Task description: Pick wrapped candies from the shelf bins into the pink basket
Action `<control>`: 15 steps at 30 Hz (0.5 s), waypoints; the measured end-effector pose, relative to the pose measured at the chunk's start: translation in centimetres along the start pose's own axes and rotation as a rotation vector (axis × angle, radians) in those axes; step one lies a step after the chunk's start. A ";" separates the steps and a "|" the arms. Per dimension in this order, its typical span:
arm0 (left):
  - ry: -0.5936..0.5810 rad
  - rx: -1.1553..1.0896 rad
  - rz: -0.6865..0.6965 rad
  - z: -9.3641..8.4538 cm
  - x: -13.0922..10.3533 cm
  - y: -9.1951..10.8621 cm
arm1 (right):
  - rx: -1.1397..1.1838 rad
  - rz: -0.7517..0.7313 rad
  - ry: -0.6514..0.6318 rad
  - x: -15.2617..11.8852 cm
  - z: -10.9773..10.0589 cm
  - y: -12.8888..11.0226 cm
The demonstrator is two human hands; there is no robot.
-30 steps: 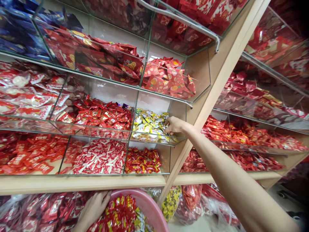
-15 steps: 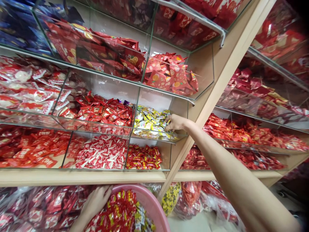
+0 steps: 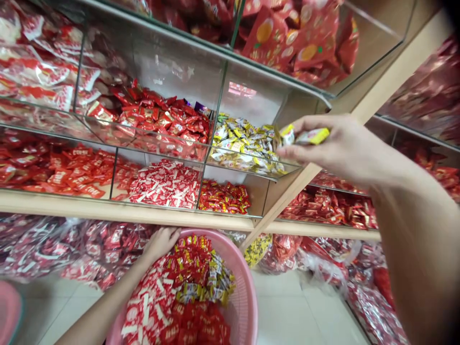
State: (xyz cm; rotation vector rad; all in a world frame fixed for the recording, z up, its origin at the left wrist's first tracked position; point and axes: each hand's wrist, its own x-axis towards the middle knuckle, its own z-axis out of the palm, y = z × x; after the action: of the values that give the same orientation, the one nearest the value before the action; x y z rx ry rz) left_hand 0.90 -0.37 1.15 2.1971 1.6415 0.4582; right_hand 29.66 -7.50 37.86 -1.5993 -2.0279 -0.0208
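My right hand [image 3: 316, 143] is closed around several yellow-and-white wrapped candies [image 3: 311, 137], whose ends poke out between thumb and fingers. It is in front of the glass-fronted shelf compartment holding a pile of the same yellow-and-white candies [image 3: 247, 143]. Lower down, my left hand [image 3: 162, 243] grips the far left rim of a pink plastic basket [image 3: 247, 273]. Inside the basket lie red-and-yellow candies [image 3: 192, 258], yellow-and-white ones [image 3: 219, 275], red-and-white ones [image 3: 149, 302] and larger red packets [image 3: 201, 323].
Glass dividers and wooden shelf edges [image 3: 125, 208] frame compartments of red sweets [image 3: 165, 117]. A slanting wooden post [image 3: 287, 194] stands by my right hand. Clear bags of sweets [image 3: 111, 244] lie below the shelf on the tiled floor [image 3: 283, 306]. Another pink container [image 3: 9, 311] is at lower left.
My right hand has drawn back out of the compartment toward me, with candies now showing in its grasp. My left hand stays at the basket rim. The view has tipped lower and come nearer.
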 end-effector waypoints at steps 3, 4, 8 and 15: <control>-0.001 0.039 -0.003 0.1 0.0 0.0 | 0.242 -0.135 -0.281 -4.9 3.9 -0.2; 0.002 0.050 0.000 0.1 0.0 0.0 | 0.271 -0.147 -0.385 -6.4 6.2 0.3; -0.009 0.077 -0.007 0.1 -0.1 0.1 | 0.210 -0.071 -0.622 -10.6 16.5 4.5; -0.014 0.110 -0.029 0.0 -0.2 0.4 | -0.165 0.032 -0.810 -12.0 25.6 8.1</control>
State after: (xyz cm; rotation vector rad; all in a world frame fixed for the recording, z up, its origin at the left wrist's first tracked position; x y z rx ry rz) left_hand 1.16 -0.61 1.32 2.2462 1.7270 0.3522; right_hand 28.20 -7.19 8.47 -1.9439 -2.6374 0.5710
